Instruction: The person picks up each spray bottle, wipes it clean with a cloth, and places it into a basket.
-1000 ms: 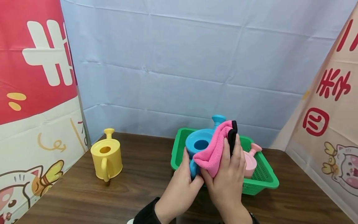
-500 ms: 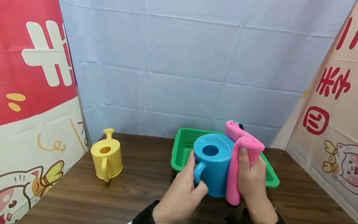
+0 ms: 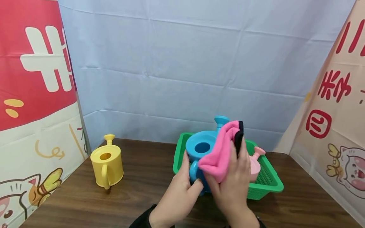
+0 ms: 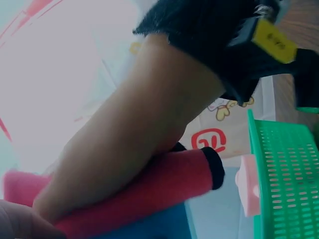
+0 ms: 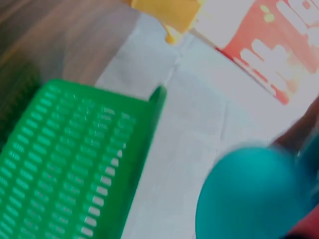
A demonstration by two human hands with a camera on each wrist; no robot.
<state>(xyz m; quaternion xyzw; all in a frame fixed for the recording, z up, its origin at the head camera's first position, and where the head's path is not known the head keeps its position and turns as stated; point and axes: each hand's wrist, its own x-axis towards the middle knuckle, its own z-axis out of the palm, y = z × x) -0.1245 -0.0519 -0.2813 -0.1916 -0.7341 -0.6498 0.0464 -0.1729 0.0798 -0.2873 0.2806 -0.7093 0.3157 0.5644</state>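
A blue watering can [image 3: 199, 142] is held above the front of the green basket, its spout pointing away. My left hand [image 3: 178, 194] grips it on the left near its handle, the thumb toward the near side. A folded pink cloth [image 3: 219, 155] with black trim lies against the can's right side. My right hand [image 3: 232, 186] holds this cloth, thumb below and fingers along its right face; part of the grip is hidden. In the left wrist view the pink cloth [image 4: 164, 186] covers part of the can. The blue can [image 5: 254, 194] is blurred in the right wrist view.
The green basket [image 3: 265, 190] stands behind the hands, with a pink watering can [image 3: 254, 167] in its right part. A yellow watering can [image 3: 106, 166] stands upright at the left of the wooden table [image 3: 142, 177]. Cloth backdrops [image 3: 171, 69] enclose the sides and back.
Half a second ago the cloth was on the can's right side, lower and nearer. Now it is farther forward and left with the right hand, and the can is turned, showing its spout.
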